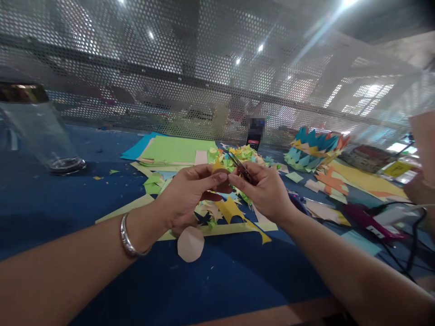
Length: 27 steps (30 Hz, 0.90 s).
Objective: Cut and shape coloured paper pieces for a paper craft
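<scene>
Your left hand (190, 190) pinched a small yellow paper piece (216, 168) between thumb and fingers, above the paper scraps (231, 210) on the blue counter (136, 285). Your right hand (270, 188) grasped slim metal scissors (240, 166) just beside it, its thumb tip close to your left thumb. That yellow piece was probably light, thin and bendable, easily creased or torn, and hardly slippery; its edge seemed the best place for you to hold, in a soft pinch clear of the scissors
</scene>
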### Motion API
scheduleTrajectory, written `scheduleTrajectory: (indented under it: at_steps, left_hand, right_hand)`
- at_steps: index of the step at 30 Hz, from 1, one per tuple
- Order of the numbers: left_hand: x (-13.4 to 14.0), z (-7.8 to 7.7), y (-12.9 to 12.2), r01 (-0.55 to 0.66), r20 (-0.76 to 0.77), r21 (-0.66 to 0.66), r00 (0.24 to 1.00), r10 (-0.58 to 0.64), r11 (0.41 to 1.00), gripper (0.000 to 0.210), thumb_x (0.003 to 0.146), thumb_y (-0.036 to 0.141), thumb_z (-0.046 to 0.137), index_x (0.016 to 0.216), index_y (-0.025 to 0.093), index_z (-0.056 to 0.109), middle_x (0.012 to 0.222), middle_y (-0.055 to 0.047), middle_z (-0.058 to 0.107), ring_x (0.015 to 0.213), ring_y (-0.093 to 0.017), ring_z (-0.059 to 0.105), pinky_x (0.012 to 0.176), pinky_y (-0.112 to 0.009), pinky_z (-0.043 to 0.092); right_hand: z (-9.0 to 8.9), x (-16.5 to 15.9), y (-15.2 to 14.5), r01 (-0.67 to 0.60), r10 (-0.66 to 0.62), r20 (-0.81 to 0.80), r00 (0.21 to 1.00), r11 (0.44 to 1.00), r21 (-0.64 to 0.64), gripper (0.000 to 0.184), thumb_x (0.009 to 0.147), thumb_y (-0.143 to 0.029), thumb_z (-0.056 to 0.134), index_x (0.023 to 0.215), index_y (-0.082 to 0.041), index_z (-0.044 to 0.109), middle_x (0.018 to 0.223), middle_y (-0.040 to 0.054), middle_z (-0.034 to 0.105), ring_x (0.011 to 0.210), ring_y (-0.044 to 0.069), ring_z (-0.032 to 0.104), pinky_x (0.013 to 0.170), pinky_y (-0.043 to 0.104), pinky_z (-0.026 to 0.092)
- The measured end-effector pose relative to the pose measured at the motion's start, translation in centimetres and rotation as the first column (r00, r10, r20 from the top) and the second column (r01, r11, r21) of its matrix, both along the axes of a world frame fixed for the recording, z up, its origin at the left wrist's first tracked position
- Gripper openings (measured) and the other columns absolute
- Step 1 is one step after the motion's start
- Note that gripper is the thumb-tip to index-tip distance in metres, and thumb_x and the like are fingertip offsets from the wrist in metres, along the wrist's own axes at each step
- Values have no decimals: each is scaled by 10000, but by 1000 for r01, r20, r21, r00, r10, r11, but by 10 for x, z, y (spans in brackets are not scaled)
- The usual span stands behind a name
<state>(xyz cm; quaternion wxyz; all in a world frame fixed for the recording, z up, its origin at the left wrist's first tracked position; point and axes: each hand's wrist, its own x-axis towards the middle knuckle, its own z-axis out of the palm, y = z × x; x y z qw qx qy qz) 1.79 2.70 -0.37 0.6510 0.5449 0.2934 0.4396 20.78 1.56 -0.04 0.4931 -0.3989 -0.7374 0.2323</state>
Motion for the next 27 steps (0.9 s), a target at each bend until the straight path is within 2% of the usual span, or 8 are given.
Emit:
scheduleTrajectory:
  at_steps: [3, 7, 11, 14, 20, 27]
  left_hand:
    - [-1, 1, 2, -46, -72, 111, 996, 54, 993, 201, 820, 391, 768, 871, 198, 743, 843, -21, 728, 812, -149, 677, 687, -240, 482]
    - [-5, 3, 7, -45, -142, 214, 987, 77, 976, 178, 841, 365, 745, 861, 189, 732, 848, -21, 724, 781, -132, 641, 674, -242, 448]
    - [-7, 3, 9, -16, -158, 250, 986, 57, 968, 176, 851, 364, 735, 842, 189, 732, 766, -2, 697, 743, -122, 616, 658, -240, 432]
    - [-7, 4, 7, 24, -187, 253, 982, 25, 967, 193, 856, 373, 728, 859, 180, 742, 775, -14, 706, 734, -125, 607, 661, -247, 437]
    - [-7, 5, 7, 49, -198, 233, 980, -2, 971, 222, 861, 386, 725, 883, 165, 746, 793, -32, 710, 746, -133, 608, 675, -261, 432]
    - [-8, 4, 6, 68, -159, 187, 987, -38, 980, 217, 864, 383, 725, 874, 168, 751, 784, -22, 701, 732, -120, 587, 686, -260, 417]
  right_hand:
    - [-2, 3, 2, -10, 10, -4, 1000, 1000, -28, 372, 909, -529, 649, 783, -181, 615, 645, -34, 447, 569, 96, 384, 509, 253, 297]
    - [-3, 7, 2, -35, 37, 18, 999, 993, -112, 469, 991, -584, 476, 772, -193, 613, 574, -55, 337, 496, 88, 292, 472, 265, 228]
    - [-1, 7, 1, -23, 36, 136, 990, 995, -96, 475, 986, -578, 495, 710, -196, 555, 557, -54, 362, 497, 85, 325, 486, 263, 253]
    - [0, 7, 1, -37, 51, 178, 983, 996, -81, 477, 990, -569, 492, 695, -196, 533, 552, -56, 369, 497, 86, 334, 493, 263, 265]
    - [-1, 8, 2, -54, 67, 165, 984, 995, -86, 464, 992, -547, 503, 691, -195, 533, 531, -67, 345, 479, 82, 281, 485, 262, 249]
    - [1, 8, 0, -67, 80, 147, 986, 994, -88, 478, 989, -540, 513, 669, -185, 502, 638, -35, 429, 517, 77, 292, 474, 255, 235]
